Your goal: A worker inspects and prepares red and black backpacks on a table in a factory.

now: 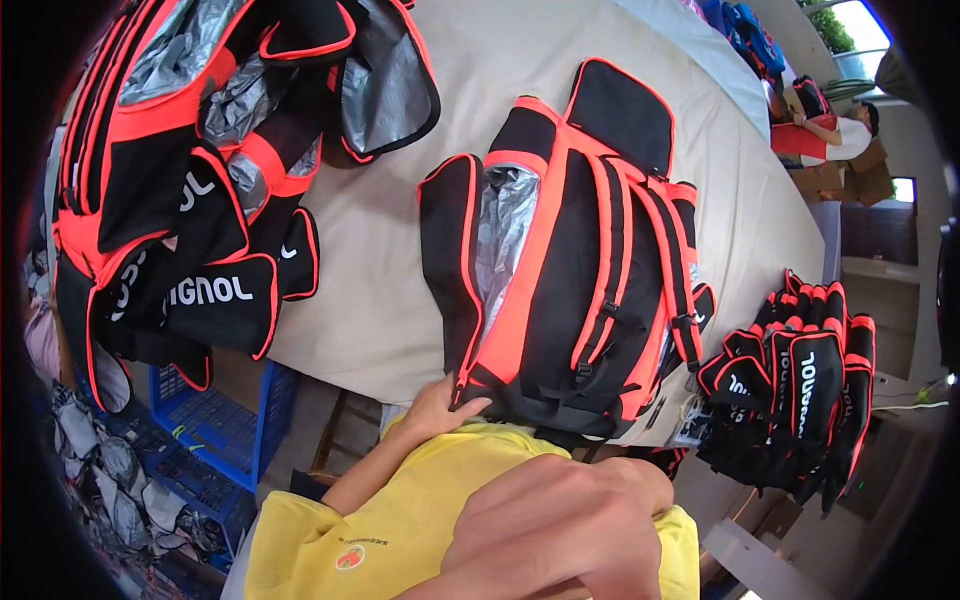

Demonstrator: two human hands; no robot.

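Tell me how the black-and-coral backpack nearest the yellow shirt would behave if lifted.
The backpack may feel light for its size: its open side shows only crinkled silvery lining. The unzipped side flap would probably flop, being open along its edge. The shoulder straps look slack and would likely swing.

I see room for a hand over the beige cloth (365, 260) between the silver-lined backpack (575, 280) and the heaped bags (150, 170) — only the open side flap (446, 240) juts into that lane.
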